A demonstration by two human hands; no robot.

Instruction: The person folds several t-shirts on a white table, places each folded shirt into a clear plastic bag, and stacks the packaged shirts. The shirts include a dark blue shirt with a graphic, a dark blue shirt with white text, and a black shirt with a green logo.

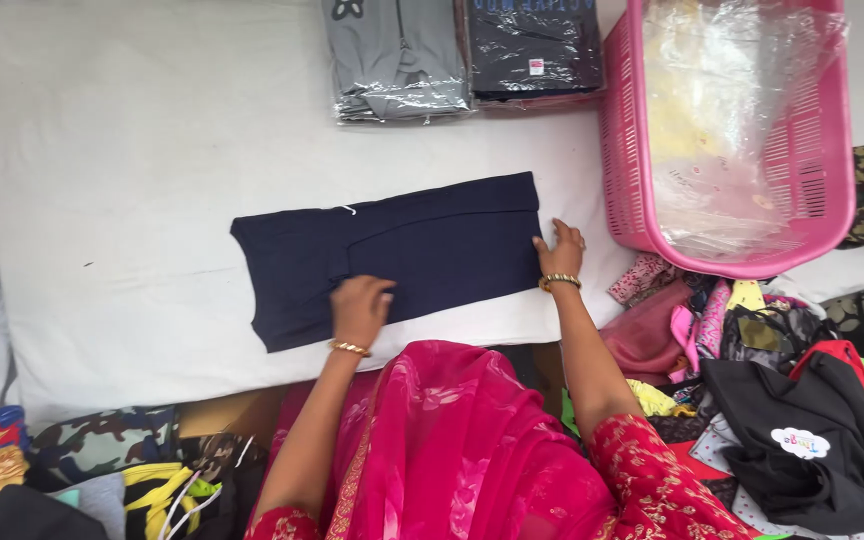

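Closest to me, the left hand (360, 310) lies flat with fingers loosely spread on the one navy garment (392, 258), pressing its near edge; the right hand (559, 250) rests open at its right end. The garment lies stretched across the white surface (122, 170). Beyond sit two wrapped clothing packs (462, 55) and one pink basket (624, 150), all cut off above.

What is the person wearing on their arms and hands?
Each wrist has a thin gold bangle: one on the left hand, one on the right hand. The forearms are bare. Short red sleeves with fine gold patterning cover the upper arms, and a bright pink drape with a faint floral print hangs between them.
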